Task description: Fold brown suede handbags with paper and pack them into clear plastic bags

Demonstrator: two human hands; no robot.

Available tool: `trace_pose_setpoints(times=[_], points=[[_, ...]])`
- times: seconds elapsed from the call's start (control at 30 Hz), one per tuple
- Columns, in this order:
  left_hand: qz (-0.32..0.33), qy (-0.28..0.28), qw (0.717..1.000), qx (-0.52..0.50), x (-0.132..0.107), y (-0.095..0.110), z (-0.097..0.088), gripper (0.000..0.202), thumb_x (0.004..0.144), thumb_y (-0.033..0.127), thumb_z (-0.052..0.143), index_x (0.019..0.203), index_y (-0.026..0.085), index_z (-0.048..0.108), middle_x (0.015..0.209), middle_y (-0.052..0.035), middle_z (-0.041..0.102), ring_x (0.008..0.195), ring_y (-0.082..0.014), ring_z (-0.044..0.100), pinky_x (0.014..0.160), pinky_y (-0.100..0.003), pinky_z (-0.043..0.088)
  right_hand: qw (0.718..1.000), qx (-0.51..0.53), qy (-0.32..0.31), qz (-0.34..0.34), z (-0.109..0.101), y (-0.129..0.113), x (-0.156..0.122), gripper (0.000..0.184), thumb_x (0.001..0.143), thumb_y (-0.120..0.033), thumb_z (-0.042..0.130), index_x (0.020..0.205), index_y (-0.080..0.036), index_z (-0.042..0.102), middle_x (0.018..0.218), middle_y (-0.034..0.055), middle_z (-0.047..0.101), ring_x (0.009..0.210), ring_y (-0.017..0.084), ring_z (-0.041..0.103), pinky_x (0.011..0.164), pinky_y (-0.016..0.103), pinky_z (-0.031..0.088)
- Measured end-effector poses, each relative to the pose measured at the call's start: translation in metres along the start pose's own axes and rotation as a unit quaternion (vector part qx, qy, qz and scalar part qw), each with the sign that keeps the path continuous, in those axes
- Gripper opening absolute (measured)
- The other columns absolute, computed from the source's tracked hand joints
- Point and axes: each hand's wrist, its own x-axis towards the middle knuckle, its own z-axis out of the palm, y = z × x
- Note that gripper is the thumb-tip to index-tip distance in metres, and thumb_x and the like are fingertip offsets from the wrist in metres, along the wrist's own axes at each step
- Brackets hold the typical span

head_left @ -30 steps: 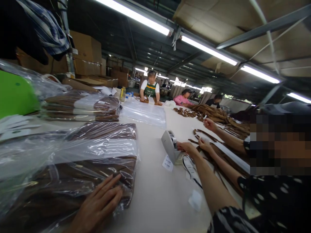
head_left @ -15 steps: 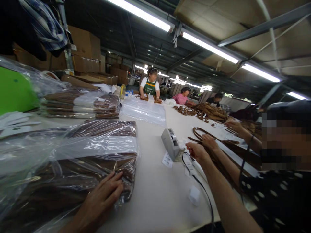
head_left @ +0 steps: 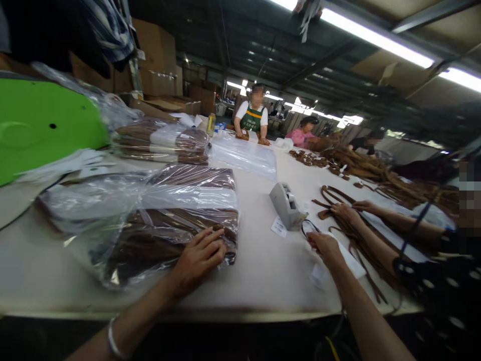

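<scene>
My left hand (head_left: 197,258) lies flat with fingers stretched on a clear plastic bag (head_left: 158,220) packed with brown straps, near its right end. My right hand (head_left: 325,245) rests on the white table (head_left: 263,271), its fingers curled around a thin black cord loop (head_left: 306,226). A grey tape dispenser (head_left: 287,205) stands just beyond that hand, with a small white label (head_left: 278,226) at its foot.
A co-worker's hands (head_left: 347,213) handle loose brown straps (head_left: 361,240) at the right. A green panel (head_left: 41,125) stands at the left, more bagged straps (head_left: 165,143) and flat clear bags (head_left: 244,155) behind. Other people work at the far end.
The view has dropped and shifted, showing the table's near edge. My right hand has drawn back from the tape dispenser toward me with the cord. My left hand stays on the bag.
</scene>
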Motion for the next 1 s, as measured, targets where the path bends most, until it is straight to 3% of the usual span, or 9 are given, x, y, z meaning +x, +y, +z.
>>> trace_pose_setpoints(times=[0.07,0.17,0.27,0.37,0.53,0.73,0.9,1.0], points=[[0.0,-0.006,1.0,-0.001,0.001,0.001,0.001,0.024,0.096,0.008,0.044,0.109,0.018,0.061,0.107,-0.0065,0.072,0.129,-0.0214,0.055,0.115,-0.044,0.04,0.993,0.108,-0.041,0.018,0.018,-0.015,-0.033,0.024,0.07,-0.042,0.066,0.067,-0.018,0.062,0.068,0.0074,0.067,0.051,0.013,0.053,0.05,0.026,0.041],[0.005,-0.012,1.0,0.016,0.0,0.003,0.005,0.021,0.097,0.01,0.045,0.106,0.017,0.062,0.106,-0.0062,0.072,0.128,-0.0217,0.056,0.112,-0.044,0.041,0.938,0.322,-0.125,0.02,0.058,-0.052,-0.1,0.039,0.058,-0.046,0.082,0.078,-0.016,0.067,0.071,0.0051,0.067,0.053,0.011,0.051,0.051,0.024,0.039],[0.009,-0.015,0.999,0.043,-0.001,0.004,0.008,0.016,0.098,0.013,0.049,0.102,0.019,0.063,0.103,-0.0036,0.072,0.127,-0.0216,0.056,0.112,-0.043,0.039,0.902,0.404,-0.153,-0.009,0.098,-0.087,-0.161,0.042,0.058,-0.048,0.085,0.077,-0.015,0.068,0.066,0.0024,0.065,0.052,0.01,0.048,0.05,0.024,0.038],[0.009,0.0,0.998,0.057,-0.001,0.005,0.009,0.013,0.099,0.017,0.051,0.101,0.02,0.064,0.103,-0.0019,0.072,0.121,-0.0218,0.059,0.107,-0.042,0.04,0.895,0.427,-0.127,-0.019,0.126,-0.101,-0.192,0.041,0.061,-0.048,0.084,0.078,-0.016,0.066,0.064,0.0012,0.065,0.052,0.01,0.05,0.051,0.024,0.04],[0.021,0.011,0.998,0.051,-0.001,0.003,0.009,0.014,0.1,0.021,0.049,0.102,0.019,0.063,0.1,-0.0025,0.072,0.11,-0.0215,0.062,0.097,-0.04,0.042,0.907,0.416,-0.059,-0.013,0.146,-0.092,-0.197,0.058,0.061,-0.043,0.083,0.104,-0.017,0.055,0.062,-0.0014,0.066,0.052,0.013,0.055,0.051,0.024,0.043],[0.029,0.014,0.999,0.038,-0.003,0.002,0.012,0.012,0.1,0.02,0.05,0.103,0.019,0.062,0.099,-0.0033,0.07,0.11,-0.0213,0.061,0.096,-0.039,0.04,0.903,0.429,-0.011,0.017,0.156,-0.09,-0.199,0.059,0.058,-0.041,0.083,0.101,-0.019,0.049,0.056,-0.0054,0.06,0.047,0.011,0.052,0.045,0.02,0.037],[0.033,0.005,0.999,0.024,-0.003,0.001,0.015,0.012,0.101,0.019,0.047,0.102,0.017,0.059,0.095,-0.0036,0.068,0.102,-0.0192,0.061,0.092,-0.037,0.042,0.884,0.46,-0.016,0.083,0.164,-0.089,-0.197,0.068,0.051,-0.037,0.085,0.103,-0.019,0.047,0.055,-0.0058,0.06,0.04,0.006,0.043,0.039,0.016,0.026],[0.034,0.012,0.999,0.036,-0.002,0.001,0.017,0.018,0.102,0.018,0.043,0.114,0.015,0.057,0.093,-0.0034,0.068,0.096,-0.0185,0.062,0.093,-0.037,0.041,0.878,0.466,-0.003,0.108,0.167,-0.089,-0.195,0.067,0.048,-0.038,0.087,0.1,-0.019,0.049,0.052,-0.0063,0.058,0.038,0.006,0.041,0.038,0.015,0.025]])
